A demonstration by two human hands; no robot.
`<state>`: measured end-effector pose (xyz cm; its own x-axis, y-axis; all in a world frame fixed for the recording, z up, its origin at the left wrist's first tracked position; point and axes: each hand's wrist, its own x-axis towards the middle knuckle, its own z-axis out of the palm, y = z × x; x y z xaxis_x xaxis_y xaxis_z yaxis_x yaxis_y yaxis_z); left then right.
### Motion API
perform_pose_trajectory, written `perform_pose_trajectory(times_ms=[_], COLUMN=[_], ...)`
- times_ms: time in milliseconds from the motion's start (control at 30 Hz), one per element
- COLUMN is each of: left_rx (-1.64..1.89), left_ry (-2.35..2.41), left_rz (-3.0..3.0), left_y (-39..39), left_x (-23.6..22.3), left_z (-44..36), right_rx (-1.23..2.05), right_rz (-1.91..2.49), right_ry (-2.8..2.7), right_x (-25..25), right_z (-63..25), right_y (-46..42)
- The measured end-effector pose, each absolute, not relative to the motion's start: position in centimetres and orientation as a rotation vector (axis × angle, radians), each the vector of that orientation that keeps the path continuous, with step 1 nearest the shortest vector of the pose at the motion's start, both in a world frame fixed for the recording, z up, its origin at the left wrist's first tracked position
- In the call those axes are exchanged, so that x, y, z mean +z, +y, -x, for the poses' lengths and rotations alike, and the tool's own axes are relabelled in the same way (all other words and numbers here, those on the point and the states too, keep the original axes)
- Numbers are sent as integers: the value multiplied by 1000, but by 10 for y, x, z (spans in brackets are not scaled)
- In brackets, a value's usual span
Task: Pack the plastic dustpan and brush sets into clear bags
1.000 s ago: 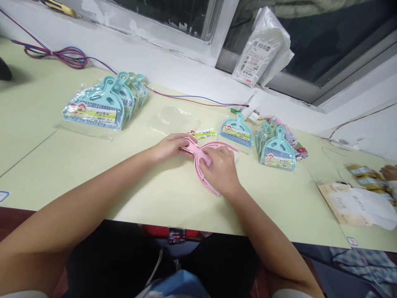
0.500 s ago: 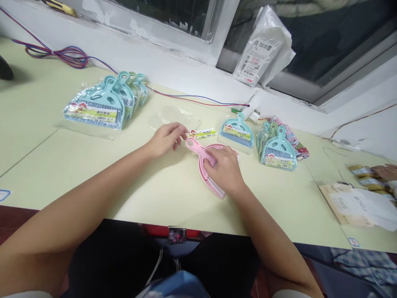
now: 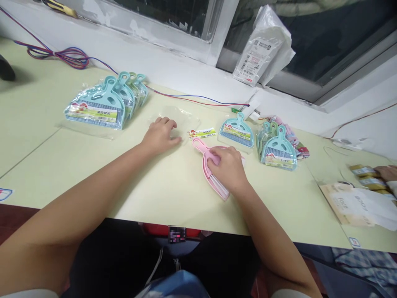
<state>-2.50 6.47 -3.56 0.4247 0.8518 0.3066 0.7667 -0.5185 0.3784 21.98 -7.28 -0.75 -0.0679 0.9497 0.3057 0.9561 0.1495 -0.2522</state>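
Observation:
My right hand [image 3: 228,167] grips a pink dustpan-and-brush set [image 3: 207,161], its thumb and fingers on the brush part; the hand hides much of the pan. The pink handle points up and to the left. My left hand [image 3: 161,134] is open, fingers apart and holding nothing, at the near edge of a clear plastic bag [image 3: 186,118] lying flat. Whether the fingers touch the bag I cannot tell. Just beyond the pink handle lies a printed label strip [image 3: 201,133].
Bagged blue and green dustpan sets stand in a left stack [image 3: 96,109] and a right stack [image 3: 279,153]. One blue bagged set [image 3: 237,130] lies between. A coil of wire [image 3: 71,57] is at the back left. Another person's hand [image 3: 387,171] is at the far right near papers [image 3: 359,205].
My left hand has moved left, away from the pink handle and label, and its fingers have spread. My right hand has shifted the pink set slightly right and towards me.

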Motion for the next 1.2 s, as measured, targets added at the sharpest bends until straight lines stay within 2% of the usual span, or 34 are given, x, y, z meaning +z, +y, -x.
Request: perform_pose_trajectory(times_ms=[400, 733, 900, 1033, 1200], left_rx=[555, 514, 557, 577, 597], left_ry=[1333, 1588, 1648, 1633, 1607], left_rz=[-2589, -2504, -2464, -2490, -2508], left_y=[64, 73, 77, 80, 80], left_x=[-35, -35, -39, -42, -43], left_z=[35, 43, 46, 45, 45], right_rx=[-4, 57, 26, -96, -20], right_rz=[1885, 1872, 1868, 1898, 2196], right_ry=[-2078, -2164, -2186, -2079, -2033], right_x=[-4, -12, 9, 28, 23], right_z=[-220, -214, -218, -238, -260], right_y=[-75, -73, -70, -29, 66])
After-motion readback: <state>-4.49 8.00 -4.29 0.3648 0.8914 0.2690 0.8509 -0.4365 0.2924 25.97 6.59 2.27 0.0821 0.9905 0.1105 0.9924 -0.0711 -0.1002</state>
